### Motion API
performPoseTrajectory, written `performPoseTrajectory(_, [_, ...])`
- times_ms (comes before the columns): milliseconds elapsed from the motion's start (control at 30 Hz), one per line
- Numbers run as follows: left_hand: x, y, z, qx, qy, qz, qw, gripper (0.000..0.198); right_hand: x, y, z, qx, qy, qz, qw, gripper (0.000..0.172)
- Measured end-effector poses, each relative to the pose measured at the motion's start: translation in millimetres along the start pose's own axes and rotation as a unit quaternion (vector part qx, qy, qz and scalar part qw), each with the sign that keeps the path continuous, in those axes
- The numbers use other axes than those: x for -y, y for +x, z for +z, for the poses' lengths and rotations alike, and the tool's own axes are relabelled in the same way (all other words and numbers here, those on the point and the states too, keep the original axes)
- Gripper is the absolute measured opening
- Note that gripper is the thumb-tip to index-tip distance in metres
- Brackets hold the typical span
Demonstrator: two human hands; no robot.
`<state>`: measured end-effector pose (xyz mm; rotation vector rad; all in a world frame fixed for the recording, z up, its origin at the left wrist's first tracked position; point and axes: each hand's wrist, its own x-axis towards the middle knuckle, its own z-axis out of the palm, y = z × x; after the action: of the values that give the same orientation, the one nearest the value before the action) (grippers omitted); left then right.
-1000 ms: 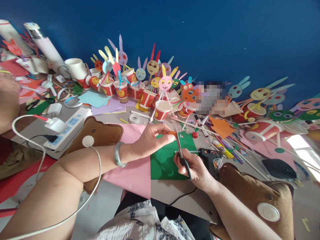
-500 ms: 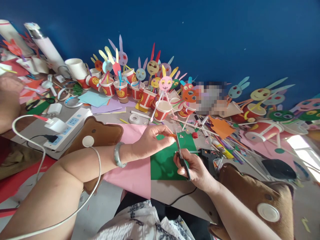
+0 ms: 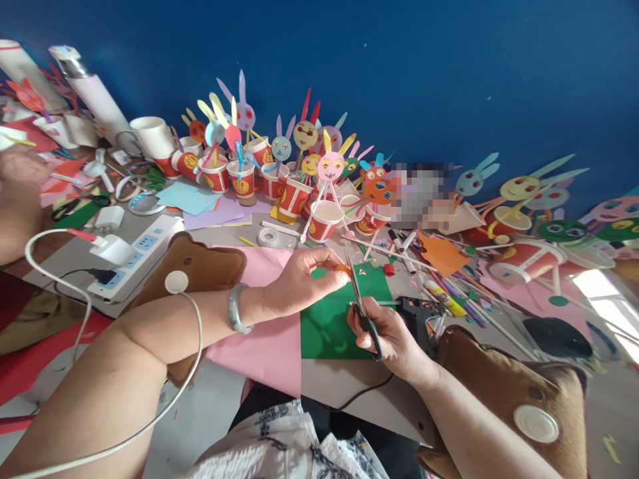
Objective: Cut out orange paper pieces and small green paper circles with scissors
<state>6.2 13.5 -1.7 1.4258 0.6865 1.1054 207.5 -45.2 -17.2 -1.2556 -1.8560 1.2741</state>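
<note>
Scissors with black handles (image 3: 360,303) fill my clenched right hand (image 3: 387,339); my left hand (image 3: 304,279) pinches a small orange paper scrap (image 3: 342,269) over green paper (image 3: 332,319).

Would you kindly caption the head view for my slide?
Left hand pinches an orange scrap while right hand holds scissors over green paper.

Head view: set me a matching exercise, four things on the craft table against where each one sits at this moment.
Things:
1 scissors
2 orange paper scrap
3 green sheet
4 power strip

Places:
A pinched in the fingertips of the left hand
B lying flat below both hands, beside the pink sheet
C gripped in the right hand, blades pointing away from the person
D far left, with a black plug in it

Pairs: 1-C; 2-A; 3-B; 4-D
</note>
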Motion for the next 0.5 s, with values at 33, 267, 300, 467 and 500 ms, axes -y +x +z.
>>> performPoseTrajectory(33, [-0.3, 0.1, -0.1, 0.0, -0.002, -0.002, 1.0, 0.007, -0.1, 0.2, -0.2, 0.001, 0.001, 0.0, 1.0, 0.067])
performPoseTrajectory(267, [-2.4, 0.4, -0.5, 0.003, -0.007, -0.01, 1.0, 0.008, -2.4, -0.4, -0.9, 0.002, 0.004, -0.004, 1.0, 0.066])
performPoseTrajectory(300, [-2.4, 0.5, -0.7, 0.003, -0.005, -0.012, 1.0, 0.009, -2.9, -0.6, -0.9, 0.002, 0.004, -0.004, 1.0, 0.066])
performPoseTrajectory(467, [0.6, 1.2, -1.8, -0.017, 0.005, -0.016, 1.0, 0.025, -5.1, -1.3, -0.8, -0.007, -0.002, -0.002, 1.0, 0.066])
performPoseTrajectory(500, [1.4, 1.4, -1.9, -0.026, 0.002, -0.016, 1.0, 0.031, -5.2, -1.4, -0.9, -0.008, -0.002, -0.002, 1.0, 0.067])
